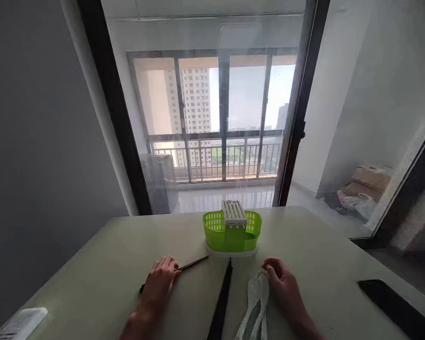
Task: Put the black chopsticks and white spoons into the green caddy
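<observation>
A green slotted caddy (219, 232) with a white centre handle (233, 212) stands at the far middle of the pale table (322, 255). My left hand (159, 283) lies on a thin dark chopstick (193, 263), fingers curled over it. My right hand (283, 285) rests with bent fingers beside the bowls of two white spoons (257, 297); whether it grips them I cannot tell. A bundle of dark chopsticks (222, 297) lies between my hands, pointing at the caddy.
A black phone (393, 307) lies near the table's right edge. A white packet (19, 323) sits at the front left corner. Behind the table is a glass sliding door to a balcony; boxes and bags lie on the floor at right.
</observation>
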A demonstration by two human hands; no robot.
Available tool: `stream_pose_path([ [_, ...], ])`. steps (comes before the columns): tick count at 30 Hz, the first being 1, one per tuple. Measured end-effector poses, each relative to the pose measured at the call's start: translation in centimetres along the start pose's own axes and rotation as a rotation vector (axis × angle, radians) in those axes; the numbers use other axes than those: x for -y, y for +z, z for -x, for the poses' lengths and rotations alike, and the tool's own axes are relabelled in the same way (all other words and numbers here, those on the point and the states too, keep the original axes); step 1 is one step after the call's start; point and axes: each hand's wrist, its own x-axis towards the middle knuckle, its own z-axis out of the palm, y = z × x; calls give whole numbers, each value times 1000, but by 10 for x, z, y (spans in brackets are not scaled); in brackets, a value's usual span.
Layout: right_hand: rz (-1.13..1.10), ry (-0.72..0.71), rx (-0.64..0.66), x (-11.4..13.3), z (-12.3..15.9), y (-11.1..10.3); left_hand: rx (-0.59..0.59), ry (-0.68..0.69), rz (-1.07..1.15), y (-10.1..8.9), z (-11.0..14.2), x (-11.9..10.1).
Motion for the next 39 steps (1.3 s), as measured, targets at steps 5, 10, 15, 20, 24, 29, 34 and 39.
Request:
stream_pose_path([
  [5,-14,-10,-7,1,1,3,6,-69,-78,3,2,-5],
  [10,-15,-28,-1,-2,0,3,-113,-32,-8,12,7,-7],
  [15,-25,-52,-8,-4,-1,4,-321,-27,420,8,6,-15],
  [20,18,-107,-48,-1,-1,5,-359,-107,1113,-7,6,-45],
  [24,95,-285,-67,28,0,6,-255,-207,1442,-11,9,-70],
  [29,24,-504,300,108,6,20,-226,-221,1580,-7,11,-81],
  [34,12,-572,559,175,10,41,-250,-174,1491,-13,14,-83],
  [39,84,-630,606,204,7,56,-284,-138,1343,-14,18,-86],
])
